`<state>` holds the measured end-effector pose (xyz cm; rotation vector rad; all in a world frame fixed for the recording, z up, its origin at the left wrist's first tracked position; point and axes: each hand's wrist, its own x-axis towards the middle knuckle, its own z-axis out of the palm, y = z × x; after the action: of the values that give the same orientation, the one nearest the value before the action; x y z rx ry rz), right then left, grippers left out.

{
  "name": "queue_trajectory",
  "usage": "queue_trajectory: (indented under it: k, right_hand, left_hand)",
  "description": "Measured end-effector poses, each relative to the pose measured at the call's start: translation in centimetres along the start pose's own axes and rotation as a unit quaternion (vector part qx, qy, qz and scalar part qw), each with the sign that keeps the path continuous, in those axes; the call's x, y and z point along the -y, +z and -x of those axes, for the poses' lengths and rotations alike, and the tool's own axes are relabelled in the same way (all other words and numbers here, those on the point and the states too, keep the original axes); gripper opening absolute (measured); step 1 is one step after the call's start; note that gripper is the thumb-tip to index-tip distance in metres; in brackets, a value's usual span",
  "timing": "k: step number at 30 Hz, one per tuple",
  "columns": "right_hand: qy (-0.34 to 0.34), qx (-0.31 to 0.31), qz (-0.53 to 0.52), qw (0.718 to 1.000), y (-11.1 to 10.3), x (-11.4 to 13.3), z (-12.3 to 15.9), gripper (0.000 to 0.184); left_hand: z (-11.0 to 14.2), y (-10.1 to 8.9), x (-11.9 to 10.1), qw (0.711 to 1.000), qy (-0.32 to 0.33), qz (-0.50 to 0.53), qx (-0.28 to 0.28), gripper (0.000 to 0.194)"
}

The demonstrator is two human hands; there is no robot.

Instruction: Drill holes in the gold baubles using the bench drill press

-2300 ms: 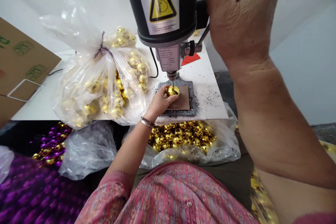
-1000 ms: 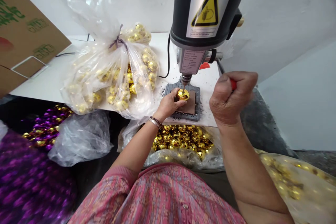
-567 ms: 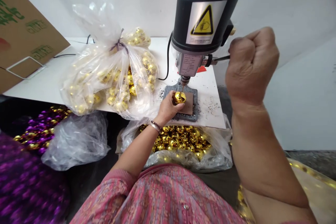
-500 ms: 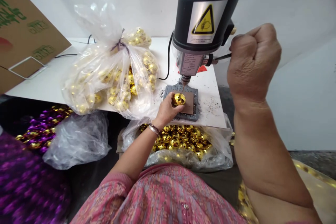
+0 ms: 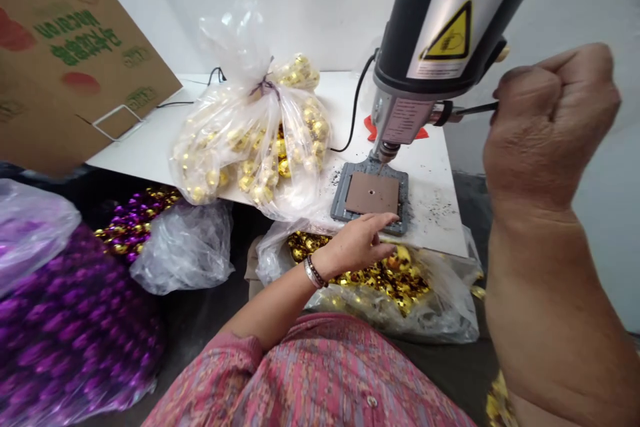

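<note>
Your right hand (image 5: 550, 120) grips the feed lever (image 5: 470, 108) of the bench drill press (image 5: 415, 60); your left hand (image 5: 355, 247) lies open.

The press stands on a white table (image 5: 150, 140) speckled with dark shavings, a brown pad (image 5: 373, 192) on its grey base (image 5: 340, 200). Your left fingers (image 5: 385, 233) stretch just in front of that base, above an open bag of gold mirror balls (image 5: 385, 277). Left of the press sit a tied plastic bag of gold balls (image 5: 250, 147) and a cardboard box (image 5: 65, 60); a white wall (image 5: 300, 7) rises behind.

Workshop with a benchtop drill press (image 5: 440, 40)
</note>
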<state>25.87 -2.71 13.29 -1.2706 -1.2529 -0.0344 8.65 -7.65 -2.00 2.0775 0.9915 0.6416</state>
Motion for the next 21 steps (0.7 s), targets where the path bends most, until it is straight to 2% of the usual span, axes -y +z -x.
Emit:
queue_trajectory:
  k: [3,6,9,11,12,15,18,21]
  right_hand:
    - [0.012,-0.012,0.035,0.999,-0.2,0.0,0.4,0.022]
    - [0.009,-0.016,0.056,0.998,-0.2,0.0,0.6,0.025]
    - [0.000,-0.020,0.056,0.998,-0.3,-0.2,0.8,0.025]
    - [-0.010,-0.028,0.064,0.998,-0.3,-0.5,1.0,0.026]
    - [-0.018,-0.032,0.070,0.997,-0.2,-0.6,1.0,0.028]
    - [-0.030,-0.037,0.088,0.995,-0.1,-0.8,1.1,0.034]
    - [-0.015,-0.042,0.089,0.995,0.0,-0.9,1.3,0.031]
    - [-0.019,-0.045,0.080,0.996,0.1,-0.9,1.5,0.024]
  left_hand:
    - [0.5,-1.8,0.4,0.998,0.010,-0.015,-0.056,0.046]
    - [1.0,-4.6,2.0,0.980,-0.007,-0.009,-0.199,0.034]
    - [1.2,-8.4,4.8,0.919,-0.101,-0.029,-0.379,0.031]
    - [0.8,-11.0,6.7,0.874,-0.205,-0.071,-0.434,0.035]
    - [0.5,-12.1,7.5,0.862,-0.252,-0.095,-0.428,0.037]
    - [-0.7,-14.3,9.2,0.863,-0.335,-0.186,-0.329,0.036]
    - [-1.9,-15.1,9.7,0.870,-0.342,-0.265,-0.238,0.031]
    - [-2.4,-14.8,9.8,0.874,-0.344,-0.289,-0.187,0.037]
